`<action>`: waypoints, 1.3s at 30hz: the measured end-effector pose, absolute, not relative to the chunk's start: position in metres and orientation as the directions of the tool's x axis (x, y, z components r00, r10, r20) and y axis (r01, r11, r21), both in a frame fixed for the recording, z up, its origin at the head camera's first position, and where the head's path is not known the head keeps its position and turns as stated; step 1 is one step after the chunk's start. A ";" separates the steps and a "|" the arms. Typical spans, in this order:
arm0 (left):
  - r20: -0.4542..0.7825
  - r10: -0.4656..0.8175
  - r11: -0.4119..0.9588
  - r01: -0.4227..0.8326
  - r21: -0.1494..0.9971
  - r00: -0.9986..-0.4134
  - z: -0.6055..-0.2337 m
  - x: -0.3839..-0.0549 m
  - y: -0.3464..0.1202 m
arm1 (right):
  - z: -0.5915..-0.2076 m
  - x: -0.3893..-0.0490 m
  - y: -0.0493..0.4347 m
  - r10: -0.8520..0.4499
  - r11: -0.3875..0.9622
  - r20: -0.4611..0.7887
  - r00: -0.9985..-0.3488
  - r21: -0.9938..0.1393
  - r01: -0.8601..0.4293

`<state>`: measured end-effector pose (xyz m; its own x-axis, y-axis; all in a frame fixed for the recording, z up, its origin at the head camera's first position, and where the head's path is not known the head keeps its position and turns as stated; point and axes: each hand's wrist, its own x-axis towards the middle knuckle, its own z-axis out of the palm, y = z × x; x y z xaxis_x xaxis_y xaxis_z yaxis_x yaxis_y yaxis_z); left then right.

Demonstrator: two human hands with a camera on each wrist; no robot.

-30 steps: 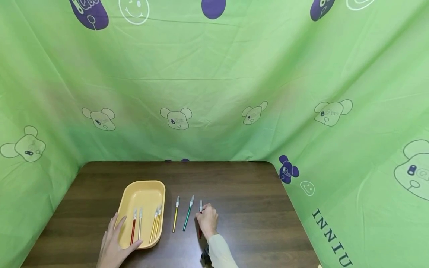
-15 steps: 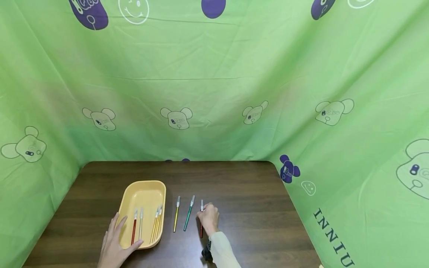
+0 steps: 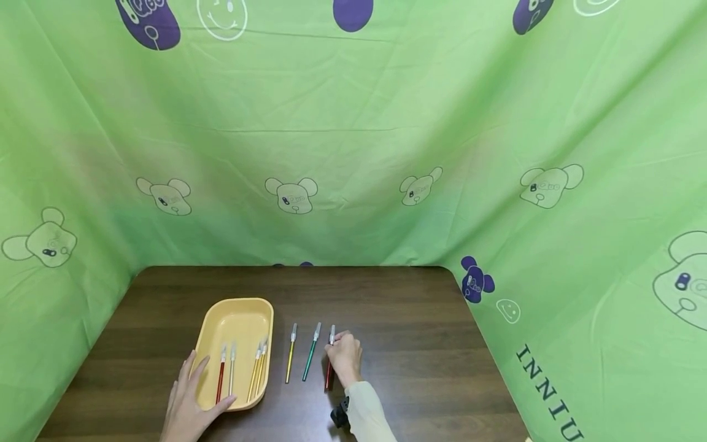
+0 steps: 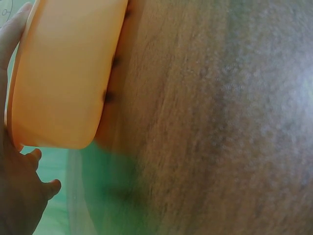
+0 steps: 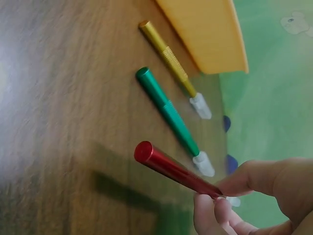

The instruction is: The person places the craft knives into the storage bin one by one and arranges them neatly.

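Observation:
My right hand [image 3: 345,358] pinches a red craft knife [image 5: 171,171] near its capped end; the handle's free end tilts up off the tabletop, with its shadow below. Beside it lie a green craft knife [image 5: 166,110] and a yellow one [image 5: 166,51], both with clear whitish caps. My left hand [image 3: 190,402] rests with spread, fairly straight fingers at the near left corner of a yellow tray [image 3: 240,313], thumb along the near rim. Inside the tray are another red knife [image 3: 220,376], a silver one [image 3: 231,376] and two gold ones [image 3: 256,374].
The brown wooden table [image 3: 414,344] is bordered at the back and sides by a green printed curtain [image 3: 353,153]. A small black device [image 3: 340,412] sits at my right wrist, by the pale sleeve [image 3: 369,411].
The red knife in my right hand has shifted slightly away from me and its near end now leans a little left. My left hand and the tray hold still.

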<state>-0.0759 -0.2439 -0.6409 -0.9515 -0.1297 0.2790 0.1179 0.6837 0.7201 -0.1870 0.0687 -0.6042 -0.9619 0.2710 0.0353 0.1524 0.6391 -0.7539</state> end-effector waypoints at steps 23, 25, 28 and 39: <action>0.251 -0.130 0.681 0.098 0.725 -0.959 -0.639 -0.073 -0.243 | -0.578 -0.179 0.038 0.204 0.600 0.042 -0.978 -0.795 0.091; 0.252 -0.130 0.679 0.099 0.728 -0.959 -0.638 -0.074 -0.242 | -0.575 -0.179 0.034 0.197 0.594 0.048 -0.979 -0.800 0.081; 0.262 -0.131 0.680 0.106 0.725 -0.956 -0.638 -0.075 -0.242 | -0.571 -0.179 0.029 0.190 0.575 0.034 -0.981 -0.814 0.083; 0.274 -0.134 0.683 0.112 0.722 -0.952 -0.639 -0.075 -0.243 | -0.559 -0.178 0.010 0.125 0.504 -0.024 -0.992 -0.860 0.085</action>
